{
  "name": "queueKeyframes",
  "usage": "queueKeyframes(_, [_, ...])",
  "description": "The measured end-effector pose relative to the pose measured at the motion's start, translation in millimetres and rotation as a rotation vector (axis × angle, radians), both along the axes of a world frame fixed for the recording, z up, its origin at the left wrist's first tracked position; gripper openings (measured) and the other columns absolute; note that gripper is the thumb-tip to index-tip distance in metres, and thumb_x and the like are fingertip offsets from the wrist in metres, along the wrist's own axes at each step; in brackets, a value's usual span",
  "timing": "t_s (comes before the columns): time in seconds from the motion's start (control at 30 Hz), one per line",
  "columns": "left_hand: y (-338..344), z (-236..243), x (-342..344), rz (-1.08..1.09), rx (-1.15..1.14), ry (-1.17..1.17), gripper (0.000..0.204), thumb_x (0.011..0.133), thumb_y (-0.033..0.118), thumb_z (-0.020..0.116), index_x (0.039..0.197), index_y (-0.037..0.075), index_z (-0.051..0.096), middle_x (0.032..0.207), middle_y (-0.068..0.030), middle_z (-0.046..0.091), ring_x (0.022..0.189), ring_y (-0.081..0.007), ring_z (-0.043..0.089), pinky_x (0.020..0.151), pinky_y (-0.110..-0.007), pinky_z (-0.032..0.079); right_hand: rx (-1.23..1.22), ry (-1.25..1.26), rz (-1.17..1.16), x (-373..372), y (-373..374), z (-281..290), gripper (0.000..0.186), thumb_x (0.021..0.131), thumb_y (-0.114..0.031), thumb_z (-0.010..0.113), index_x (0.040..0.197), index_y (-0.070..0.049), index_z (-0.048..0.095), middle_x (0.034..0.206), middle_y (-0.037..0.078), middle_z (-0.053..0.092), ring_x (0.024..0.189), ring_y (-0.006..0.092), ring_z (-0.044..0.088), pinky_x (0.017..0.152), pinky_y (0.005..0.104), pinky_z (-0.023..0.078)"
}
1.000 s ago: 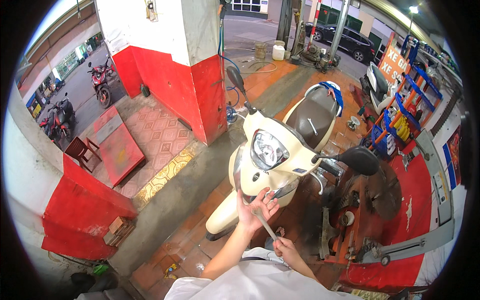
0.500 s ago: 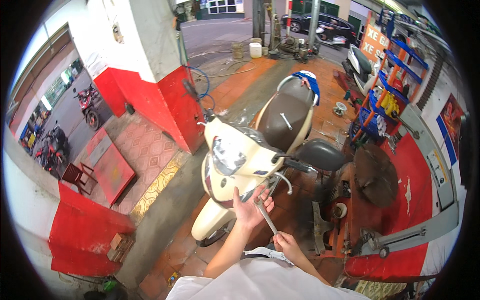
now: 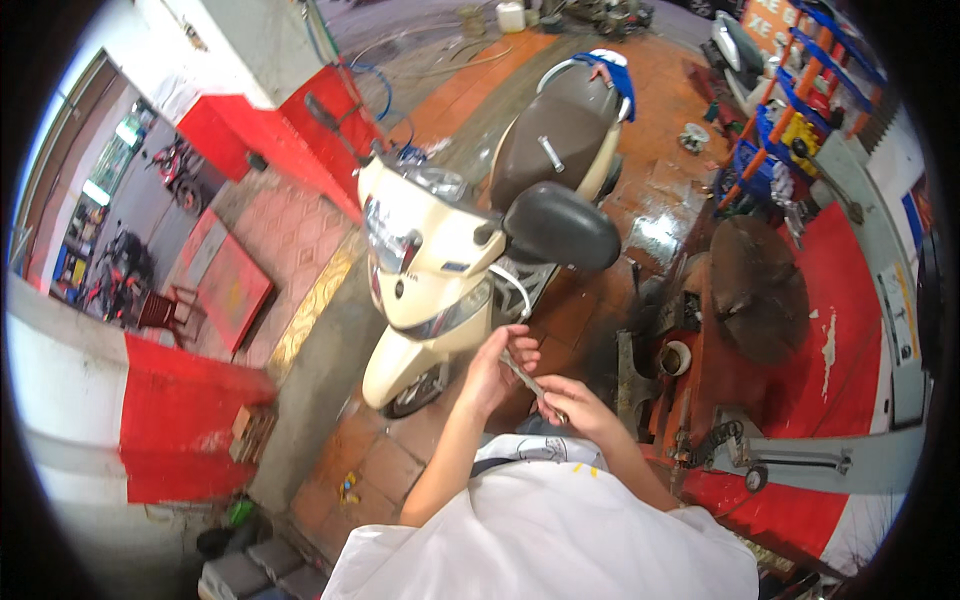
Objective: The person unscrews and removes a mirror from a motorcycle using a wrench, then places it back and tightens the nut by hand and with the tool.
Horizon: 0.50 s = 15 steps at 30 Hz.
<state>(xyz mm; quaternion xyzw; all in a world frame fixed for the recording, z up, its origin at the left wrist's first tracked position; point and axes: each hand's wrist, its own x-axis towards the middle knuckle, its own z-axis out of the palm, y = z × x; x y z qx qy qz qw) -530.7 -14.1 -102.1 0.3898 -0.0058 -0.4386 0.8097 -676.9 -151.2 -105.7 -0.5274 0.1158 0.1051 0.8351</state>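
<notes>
A metal wrench (image 3: 527,381) is held slantwise in front of my white shirt. My left hand (image 3: 490,372) has its fingers curled at the far end of the wrench, hiding that end. Nearer to me, my right hand (image 3: 585,408) grips the other end between thumb and fingers. Just beyond both hands stands a cream scooter (image 3: 432,285), its front towards me and its black mirror (image 3: 563,226) at my right. A second wrench (image 3: 551,153) lies on the scooter's brown seat (image 3: 560,120).
At the right are a round dark tabletop (image 3: 757,290), a tin cup (image 3: 675,358) and a blue-and-orange rack (image 3: 750,165) loaded with goods. A red board (image 3: 235,300) and a red-and-white pillar (image 3: 320,110) stand to the left. Bricks (image 3: 252,432) are stacked by the near left wall.
My right hand and the wrench have come up, and my left hand has gone from spread fingers to curled around the wrench's far end. The view has tilted down and shifted.
</notes>
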Motion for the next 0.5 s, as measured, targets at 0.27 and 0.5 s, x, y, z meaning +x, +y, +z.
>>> queueKeyframes(0.27, [74,2,-12,0.52,0.061,-0.024,0.044,0.105,0.039,0.04,0.135,0.007,0.044,0.084,-0.0031,0.06,0.077,-0.0159,0.066,0.079,-0.036,0.06,-0.061,0.082,0.279,20,1,10,0.032,0.092,-0.013,0.065,0.121,0.0,0.062,0.095,0.002,0.069,0.077,0.0073,0.059,0.071,0.0216,0.047])
queueKeyframes(0.5, [90,12,-31,0.738,-0.033,0.001,0.043,0.105,0.041,0.041,0.139,0.014,0.043,0.076,0.0029,0.046,0.067,-0.0084,0.046,0.063,-0.025,0.047,0.029,0.006,0.291,-1,38,0,0.027,0.086,-0.007,0.073,0.11,-0.005,0.061,0.099,0.0,0.063,0.084,0.0073,0.06,0.074,0.0231,0.051])
